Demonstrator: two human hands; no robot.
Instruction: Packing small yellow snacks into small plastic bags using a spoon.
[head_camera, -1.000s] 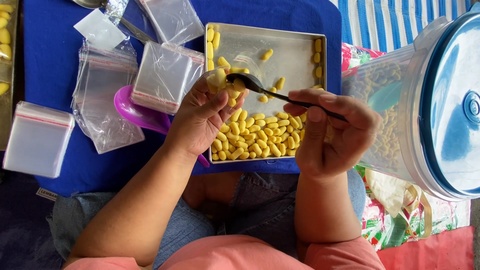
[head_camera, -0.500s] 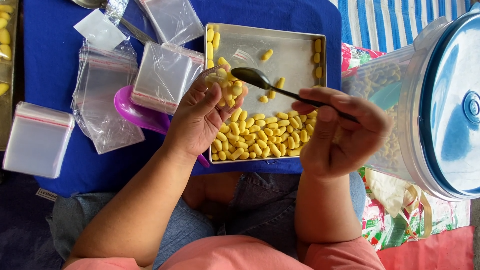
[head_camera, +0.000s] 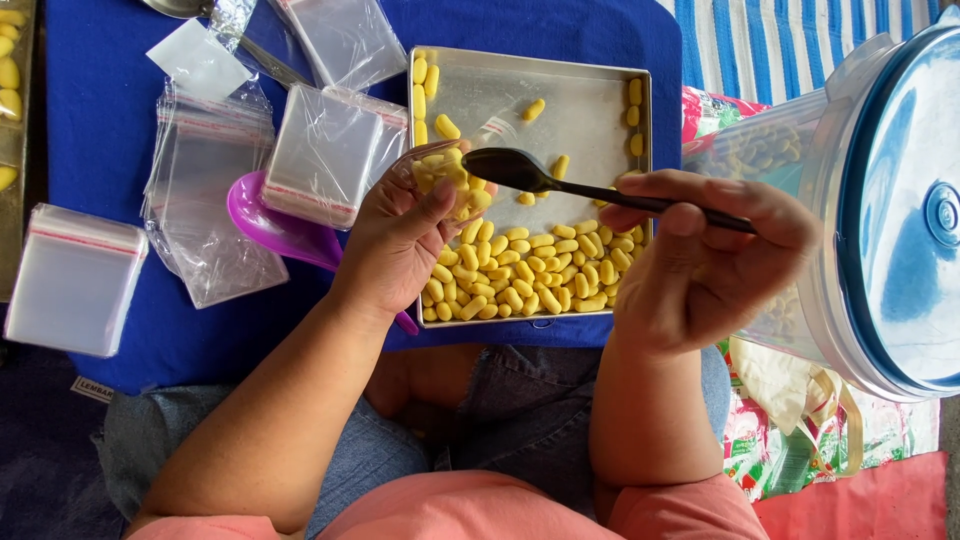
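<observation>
Over the metal tray (head_camera: 590, 75) we hold a small clear bag (head_camera: 445, 172) partly filled with yellow candies clamped in our left hand (head_camera: 400, 240), our right hand (head_camera: 700, 265) gripping a dark spoon (head_camera: 520, 172) whose empty bowl hovers just beside the bag's mouth, while many candies (head_camera: 520, 270) remain loose in the tray.

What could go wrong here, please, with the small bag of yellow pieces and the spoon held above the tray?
The left hand holds a small clear bag heaped with yellow pieces; if it tips, some may spill, perhaps past the metal tray onto the blue cloth. The spoon in the right hand might knock pieces out of the bag's open mouth.
</observation>
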